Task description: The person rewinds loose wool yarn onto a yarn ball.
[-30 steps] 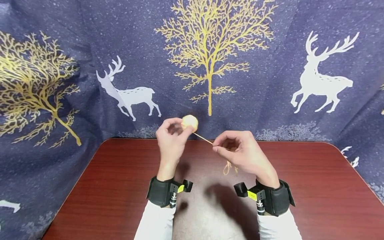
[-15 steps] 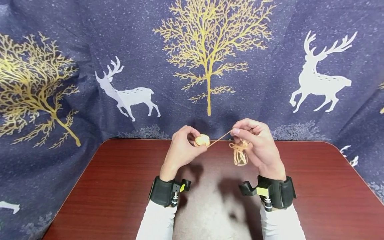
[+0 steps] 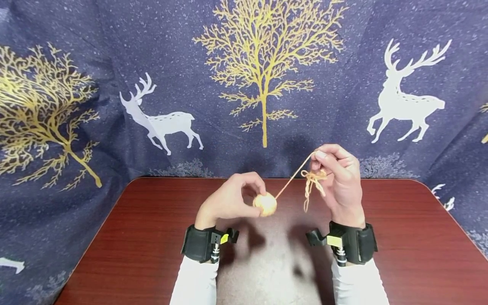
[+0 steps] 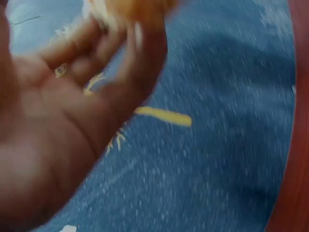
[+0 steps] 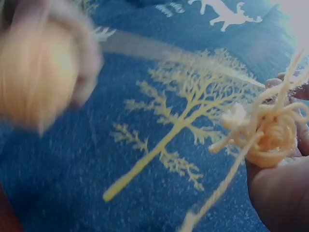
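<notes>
Between thumb and fingertips, my left hand (image 3: 232,197) holds a small pale-orange ball of yarn (image 3: 265,204) above the table. A taut yarn strand (image 3: 294,174) slants from the ball up to my right hand (image 3: 343,182), whose thumb and fingers pinch it. Below those fingertips hangs a loose yarn tangle (image 3: 313,176) with loops and dangling ends. In the right wrist view the tangle (image 5: 273,140) shows a coiled middle against the hand, while the ball (image 5: 38,75) is blurred at left. Only the underside of the ball (image 4: 137,9) shows in the left wrist view.
The reddish-brown table (image 3: 152,245) lies under both hands. Close behind its far edge hangs a dark blue cloth (image 3: 236,135) printed with gold trees and white deer. Black straps with small cameras (image 3: 200,243) sit on both wrists.
My left hand has come down and to the right with the ball. My right hand has risen and shifted right, the tangle hanging from it. The strand between them has grown longer.
</notes>
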Demonstrator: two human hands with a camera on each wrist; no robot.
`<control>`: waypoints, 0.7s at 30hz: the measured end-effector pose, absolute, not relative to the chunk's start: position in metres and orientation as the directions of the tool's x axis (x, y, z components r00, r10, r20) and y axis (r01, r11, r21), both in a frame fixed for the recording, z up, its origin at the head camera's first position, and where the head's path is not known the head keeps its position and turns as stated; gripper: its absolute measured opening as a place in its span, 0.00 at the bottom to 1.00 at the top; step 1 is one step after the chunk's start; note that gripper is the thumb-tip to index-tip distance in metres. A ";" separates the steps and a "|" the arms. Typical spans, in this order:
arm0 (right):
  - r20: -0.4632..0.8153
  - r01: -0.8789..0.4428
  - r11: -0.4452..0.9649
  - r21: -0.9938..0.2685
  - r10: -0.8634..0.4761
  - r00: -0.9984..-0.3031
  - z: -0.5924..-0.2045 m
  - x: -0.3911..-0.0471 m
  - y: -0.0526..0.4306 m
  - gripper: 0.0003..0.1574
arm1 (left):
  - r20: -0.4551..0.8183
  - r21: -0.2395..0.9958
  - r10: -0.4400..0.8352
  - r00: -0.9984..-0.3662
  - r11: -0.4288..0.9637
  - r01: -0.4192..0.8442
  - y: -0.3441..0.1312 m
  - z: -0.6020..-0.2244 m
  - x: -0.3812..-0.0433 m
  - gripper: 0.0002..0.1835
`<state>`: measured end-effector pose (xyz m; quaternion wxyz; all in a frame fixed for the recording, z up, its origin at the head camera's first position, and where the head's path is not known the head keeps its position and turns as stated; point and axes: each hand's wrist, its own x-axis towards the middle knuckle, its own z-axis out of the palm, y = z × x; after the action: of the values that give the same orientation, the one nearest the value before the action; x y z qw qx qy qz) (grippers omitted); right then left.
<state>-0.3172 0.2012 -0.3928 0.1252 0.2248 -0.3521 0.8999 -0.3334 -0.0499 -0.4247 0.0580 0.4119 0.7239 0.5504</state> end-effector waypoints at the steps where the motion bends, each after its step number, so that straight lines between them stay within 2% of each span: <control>1: 0.487 -0.399 -0.704 -0.588 0.086 -0.869 -0.394 -0.319 0.201 0.08 | 0.381 0.856 0.704 -0.599 -0.024 0.517 -0.049 -0.423 -0.332 0.15; 3: 0.461 -0.430 -0.645 -0.632 0.134 -0.877 -0.397 -0.323 0.199 0.08 | 0.416 0.869 0.761 -0.498 -0.171 0.464 -0.048 -0.419 -0.329 0.15; 5: 0.435 -0.446 -0.574 -0.687 0.167 -0.885 -0.400 -0.326 0.196 0.09 | 0.466 0.865 0.774 -0.428 -0.297 0.405 -0.046 -0.416 -0.326 0.14; 7: 0.416 -0.448 -0.488 -0.749 0.179 -0.891 -0.402 -0.329 0.194 0.09 | 0.526 0.842 0.755 -0.391 -0.400 0.362 -0.044 -0.413 -0.325 0.15; 9: 0.400 -0.432 -0.367 -0.824 0.165 -0.902 -0.405 -0.330 0.191 0.08 | 0.586 0.809 0.713 -0.385 -0.485 0.333 -0.042 -0.412 -0.325 0.15; 11: 0.393 -0.408 -0.237 -0.882 0.109 -0.913 -0.406 -0.331 0.189 0.05 | 0.643 0.766 0.646 -0.412 -0.552 0.329 -0.042 -0.411 -0.325 0.16; 14: 0.384 -0.383 -0.028 -0.923 -0.026 -0.923 -0.407 -0.329 0.188 0.04 | 0.694 0.702 0.512 -0.506 -0.638 0.317 -0.041 -0.411 -0.327 0.14; 18: 0.375 -0.423 0.227 -0.877 -0.225 -0.899 -0.405 -0.323 0.186 0.03 | 0.687 0.612 0.298 -0.663 -0.729 0.306 -0.040 -0.410 -0.327 0.13; 21: 0.348 -0.455 0.311 -0.834 -0.343 -0.873 -0.402 -0.318 0.182 0.03 | 0.633 0.572 0.152 -0.759 -0.752 0.327 -0.038 -0.408 -0.328 0.15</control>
<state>-0.3176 0.1822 -0.4020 0.0525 0.2469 -0.8079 0.5324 -0.3280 -0.0377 -0.4082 -0.0504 0.3436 0.3484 0.8706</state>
